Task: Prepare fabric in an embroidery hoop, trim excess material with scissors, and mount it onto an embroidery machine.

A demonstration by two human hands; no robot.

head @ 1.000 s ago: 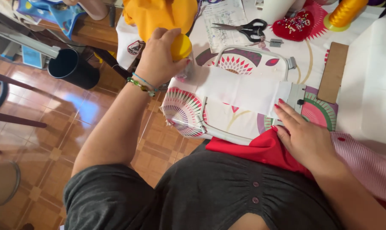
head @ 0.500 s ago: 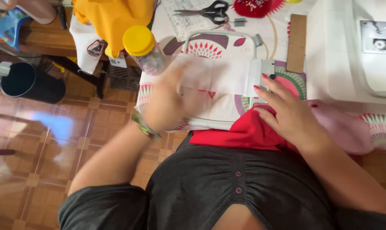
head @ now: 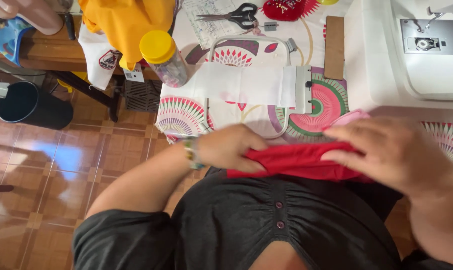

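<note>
Both hands work 1 piece of red cloth (head: 296, 160) at the near edge of the table, right against the person's dark grey top (head: 286, 225). Left hand (head: 231, 147) is closed over the cloth's left end, fingers curled down into it. Right hand (head: 391, 150) lies over the right end with fingers spread and pressing; the hand is blurred, so whether it pinches the cloth or only rests on it is hard to tell, though contact is plain. The cloth is bright, solid red, soft and bunched into a long horizontal band between the 2 hands, with folds along its lower edge. A beaded bracelet (head: 190, 152) sits on the left wrist. Just beyond the cloth, on the patterned tablecloth (head: 181, 112), lies a white embroidery hoop frame (head: 209, 75) with a strip of white fabric (head: 246, 84) laid across it. Farther back: a clear jar with a yellow lid (head: 164, 57), black-handled scissors (head: 234, 16), a brown cardboard strip (head: 334, 47). A white sewing machine (head: 411, 55) stands at right. A dark bucket (head: 29, 105) sits on the tiled floor at left.
</note>
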